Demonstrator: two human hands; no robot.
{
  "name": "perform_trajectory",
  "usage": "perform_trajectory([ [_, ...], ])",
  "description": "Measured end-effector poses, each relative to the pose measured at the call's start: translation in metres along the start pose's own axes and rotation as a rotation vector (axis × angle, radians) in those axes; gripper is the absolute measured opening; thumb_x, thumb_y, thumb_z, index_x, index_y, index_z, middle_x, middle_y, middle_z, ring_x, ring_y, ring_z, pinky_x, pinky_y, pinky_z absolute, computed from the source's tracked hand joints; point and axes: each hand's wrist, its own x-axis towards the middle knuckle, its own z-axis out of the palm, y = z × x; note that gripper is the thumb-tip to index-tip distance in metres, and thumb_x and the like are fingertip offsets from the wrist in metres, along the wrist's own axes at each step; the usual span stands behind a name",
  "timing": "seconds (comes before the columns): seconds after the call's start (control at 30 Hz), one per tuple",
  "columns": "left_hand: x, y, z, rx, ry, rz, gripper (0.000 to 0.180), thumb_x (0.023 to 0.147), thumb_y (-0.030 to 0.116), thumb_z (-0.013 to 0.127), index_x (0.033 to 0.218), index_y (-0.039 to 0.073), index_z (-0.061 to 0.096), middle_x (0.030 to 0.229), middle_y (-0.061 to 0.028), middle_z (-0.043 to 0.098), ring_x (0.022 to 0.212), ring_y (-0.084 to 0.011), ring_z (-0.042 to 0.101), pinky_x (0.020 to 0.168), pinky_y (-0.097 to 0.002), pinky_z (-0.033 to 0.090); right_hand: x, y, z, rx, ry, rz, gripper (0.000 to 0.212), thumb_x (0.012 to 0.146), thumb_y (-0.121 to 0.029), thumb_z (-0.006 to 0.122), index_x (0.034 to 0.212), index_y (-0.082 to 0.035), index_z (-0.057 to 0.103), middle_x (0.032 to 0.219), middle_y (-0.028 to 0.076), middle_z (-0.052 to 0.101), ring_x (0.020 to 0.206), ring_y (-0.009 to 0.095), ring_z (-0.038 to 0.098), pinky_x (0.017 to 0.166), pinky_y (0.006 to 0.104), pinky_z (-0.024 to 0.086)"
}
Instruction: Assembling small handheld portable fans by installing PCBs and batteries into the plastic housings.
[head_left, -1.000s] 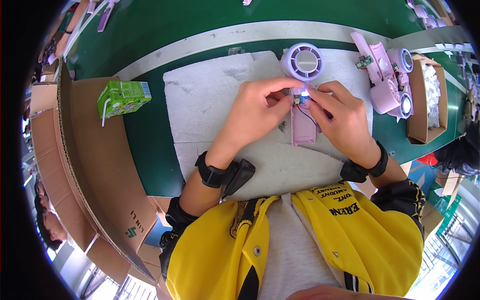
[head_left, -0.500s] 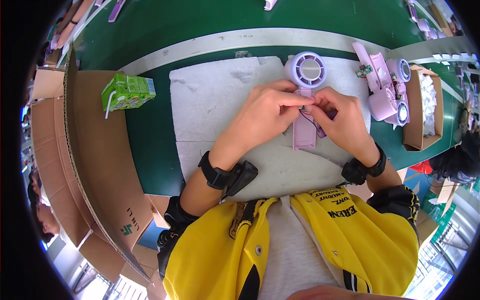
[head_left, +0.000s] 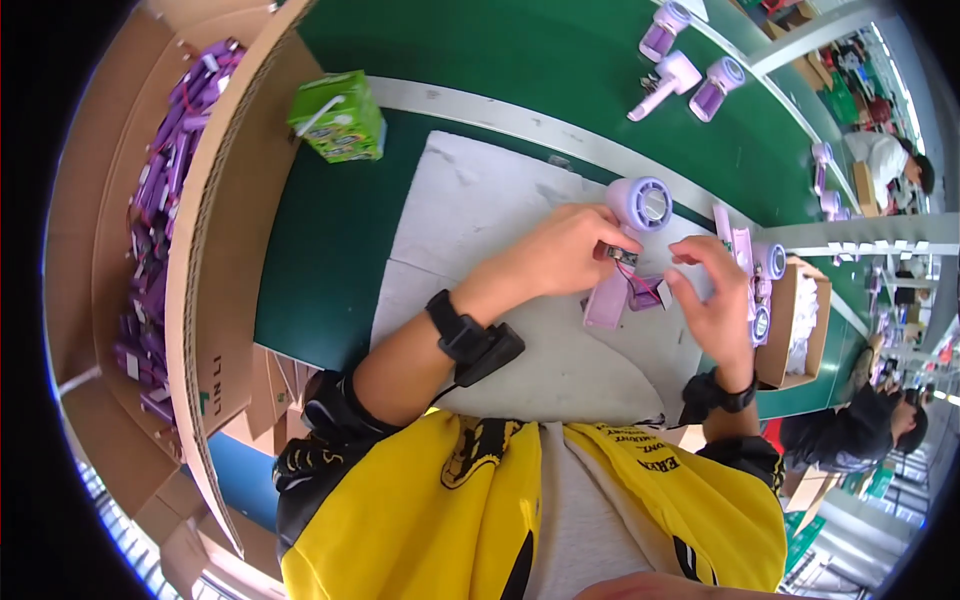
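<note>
A lilac handheld fan lies on a white foam sheet, its handle uncovered. My left hand is closed round the fan's neck, its fingertips at a small circuit board. Red and dark wires run from the board to a purple battery, which lies beside the pink handle shell. To the right of the fan, my right hand is open, thumb and fingers apart, with nothing in it. My left fingers partly hide the neck.
At left, a cardboard box holds many purple batteries. A green drink carton stands by its edge. More fan parts and a small box with white pieces are at right. Several fans lie beyond the pale rail.
My right hand has let go and moved off to the right, its fingers opening. My left hand stays at the fan. The view has shifted, bringing the box of batteries into sight.
</note>
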Motion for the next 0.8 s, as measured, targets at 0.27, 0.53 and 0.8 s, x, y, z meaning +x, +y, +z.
perform_trajectory([
  [0.27,0.008,-0.004,-0.004,-0.002,0.043,-0.011,0.032,0.07,-0.003,0.064,0.098,0.005,0.075,0.098,-0.0174,0.07,0.084,-0.0311,0.067,0.076,-0.0368,0.054,0.138,0.092,0.012,-0.286,-0.227,0.028,0.04,0.084,-0.004,0.064,0.124,-0.008,0.06,0.081,0.018,0.065,0.073,0.03,0.065,0.068,0.0399,0.051],
  [0.53,0.022,-0.018,0.018,0.019,0.045,0.031,0.034,0.07,0.003,0.066,0.103,0.007,0.074,0.099,-0.0158,0.066,0.077,-0.0253,0.063,0.072,-0.037,0.052,0.163,0.044,0.022,-0.321,-0.332,-0.01,0.024,0.084,-0.01,0.069,0.107,-0.004,0.064,0.084,0.016,0.067,0.076,0.031,0.067,0.069,0.0394,0.051],
  [0.8,0.024,-0.027,0.032,0.116,0.338,0.178,0.03,0.07,0.002,0.065,0.099,0.006,0.075,0.095,-0.0164,0.07,0.088,-0.0315,0.066,0.083,-0.0397,0.053,0.153,-0.071,0.084,0.037,-0.48,-0.622,0.025,0.083,-0.016,0.07,0.106,-0.008,0.065,0.088,0.012,0.066,0.073,0.034,0.064,0.064,0.0405,0.051],
])
